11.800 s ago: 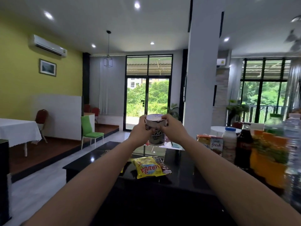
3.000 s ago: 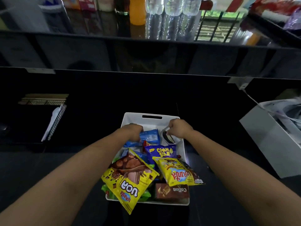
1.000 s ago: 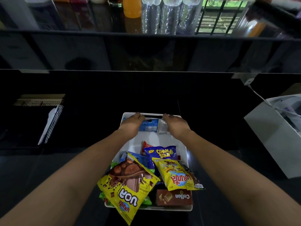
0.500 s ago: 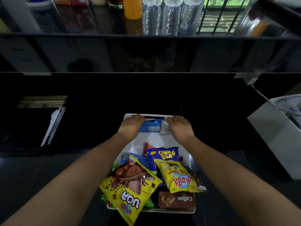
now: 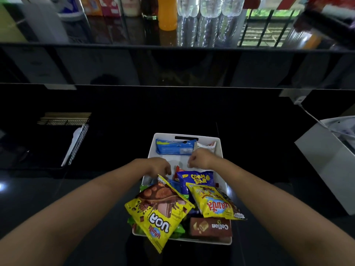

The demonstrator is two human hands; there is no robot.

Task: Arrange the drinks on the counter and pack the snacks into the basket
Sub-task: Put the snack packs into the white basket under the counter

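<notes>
Snacks in crinkly foil and plastic wrappers fill a white rectangular plastic basket (image 5: 219,148), where both hands sit over the bare middle of its floor. The left hand (image 5: 159,167) is curled palm-down with fingertips at the top corner of a big glossy yellow-and-brown chocolate bag (image 5: 159,214); whether it pinches that corner cannot be told. The right hand (image 5: 200,160) is closed in a loose fist with nothing visibly in it, just in front of a small pale wrapper (image 5: 206,146) in the far right corner. A flat blue biscuit packet (image 5: 173,146) lies along the far wall under the slot handle. Nearer, a puffy blue corn bag (image 5: 197,178) overlaps a yellow pillow-shaped bag (image 5: 213,205), and a brown boxy wafer pack (image 5: 210,226) rests at the near right corner. The chocolate bag overhangs the near left rim. The basket stands on a shiny black lower counter (image 5: 96,189). On the raised glossy counter beyond, an orange bottle (image 5: 167,14) and ribbed clear water bottles (image 5: 205,6) stand in a row.
</notes>
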